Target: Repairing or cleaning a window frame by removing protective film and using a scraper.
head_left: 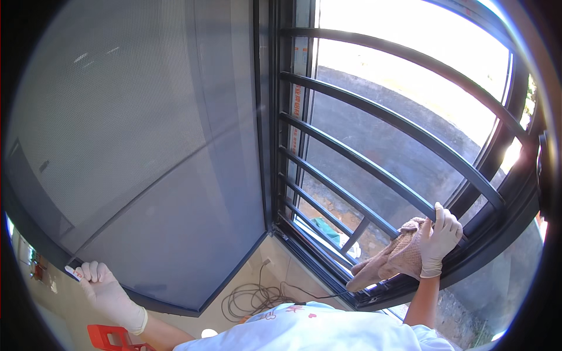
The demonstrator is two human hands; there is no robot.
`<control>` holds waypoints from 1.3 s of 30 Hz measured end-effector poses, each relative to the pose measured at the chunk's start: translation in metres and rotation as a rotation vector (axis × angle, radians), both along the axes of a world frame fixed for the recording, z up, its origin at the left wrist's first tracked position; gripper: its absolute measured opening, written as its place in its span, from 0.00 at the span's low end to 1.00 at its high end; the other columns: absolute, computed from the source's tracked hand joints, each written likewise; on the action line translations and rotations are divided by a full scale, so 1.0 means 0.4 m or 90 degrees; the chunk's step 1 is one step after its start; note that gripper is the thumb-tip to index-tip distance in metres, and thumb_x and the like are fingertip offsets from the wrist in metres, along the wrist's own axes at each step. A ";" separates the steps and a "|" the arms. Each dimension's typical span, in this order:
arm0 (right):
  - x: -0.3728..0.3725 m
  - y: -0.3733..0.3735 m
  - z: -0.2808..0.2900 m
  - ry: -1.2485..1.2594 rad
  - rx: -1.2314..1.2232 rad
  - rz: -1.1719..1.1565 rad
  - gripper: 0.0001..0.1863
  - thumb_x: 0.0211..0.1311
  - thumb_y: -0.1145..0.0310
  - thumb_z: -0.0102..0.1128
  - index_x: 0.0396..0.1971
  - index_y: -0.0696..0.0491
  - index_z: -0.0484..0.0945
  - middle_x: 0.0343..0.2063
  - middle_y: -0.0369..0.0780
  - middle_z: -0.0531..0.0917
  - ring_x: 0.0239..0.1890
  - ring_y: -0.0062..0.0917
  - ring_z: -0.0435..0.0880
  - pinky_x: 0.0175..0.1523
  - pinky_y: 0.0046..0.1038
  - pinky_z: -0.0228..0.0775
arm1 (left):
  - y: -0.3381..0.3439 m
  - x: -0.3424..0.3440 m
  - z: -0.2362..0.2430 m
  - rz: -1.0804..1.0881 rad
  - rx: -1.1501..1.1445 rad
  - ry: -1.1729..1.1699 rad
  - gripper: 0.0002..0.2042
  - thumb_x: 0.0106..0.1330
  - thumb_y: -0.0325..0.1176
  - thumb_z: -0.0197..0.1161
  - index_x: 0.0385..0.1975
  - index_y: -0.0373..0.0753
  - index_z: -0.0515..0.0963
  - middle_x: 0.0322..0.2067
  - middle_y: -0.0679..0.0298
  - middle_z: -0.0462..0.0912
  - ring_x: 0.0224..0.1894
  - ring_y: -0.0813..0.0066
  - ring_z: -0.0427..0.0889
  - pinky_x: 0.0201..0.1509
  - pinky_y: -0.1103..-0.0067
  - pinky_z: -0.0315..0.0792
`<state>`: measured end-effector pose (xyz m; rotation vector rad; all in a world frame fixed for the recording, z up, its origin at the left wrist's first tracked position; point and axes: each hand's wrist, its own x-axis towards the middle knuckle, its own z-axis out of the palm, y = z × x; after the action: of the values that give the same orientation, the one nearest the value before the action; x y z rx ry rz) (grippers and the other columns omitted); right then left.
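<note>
My right hand (442,237), in a white glove, grips a crumpled brownish cloth (404,251) against a dark horizontal bar (363,155) of the window guard. Part of the cloth hangs over the lower window frame. At the lower left, my gloved left hand (108,295) has its fingers curled at the outer edge of the swung-out mesh screen panel (175,228). A small white piece with a reddish mark (74,273) shows beside these fingertips; whether it is held or stuck to the frame is unclear.
Coiled dark cable (254,298) lies on the pale floor below the corner. A red plastic object (108,338) stands under my left forearm. Several bars cross the window opening; beyond it are a grey wall (374,105) and green material (326,231).
</note>
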<state>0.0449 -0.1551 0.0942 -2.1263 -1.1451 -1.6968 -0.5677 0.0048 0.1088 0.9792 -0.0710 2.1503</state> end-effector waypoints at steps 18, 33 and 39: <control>-0.198 -0.074 0.004 0.256 0.101 0.291 0.22 0.47 0.69 0.65 0.47 0.52 0.79 0.42 0.40 0.78 0.48 0.36 0.73 0.56 0.37 0.60 | 0.006 0.702 -0.148 -0.064 -0.039 0.933 0.02 0.57 0.28 0.68 0.27 0.38 0.81 0.25 0.62 0.77 0.30 0.65 0.78 0.33 0.74 0.71; -0.408 -0.283 -0.211 0.584 0.119 0.250 0.14 0.43 0.64 0.73 0.32 0.47 0.81 0.26 0.33 0.79 0.29 0.30 0.77 0.35 0.32 0.69 | -0.234 1.021 -0.205 -0.628 0.324 0.823 0.08 0.52 0.25 0.71 0.33 0.38 0.84 0.29 0.61 0.80 0.31 0.70 0.79 0.34 0.79 0.73; -0.410 -0.389 -0.242 0.567 0.183 0.088 0.09 0.41 0.70 0.69 0.25 0.48 0.79 0.23 0.35 0.78 0.29 0.32 0.78 0.34 0.34 0.70 | -0.327 1.079 -0.204 -0.594 0.361 0.860 0.10 0.53 0.25 0.71 0.37 0.38 0.84 0.30 0.60 0.81 0.30 0.71 0.79 0.34 0.79 0.74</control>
<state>-0.1192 -0.3108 -0.0027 -2.1497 -0.6914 -0.6337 -0.1361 -0.1261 0.0271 1.9991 -0.3848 0.3695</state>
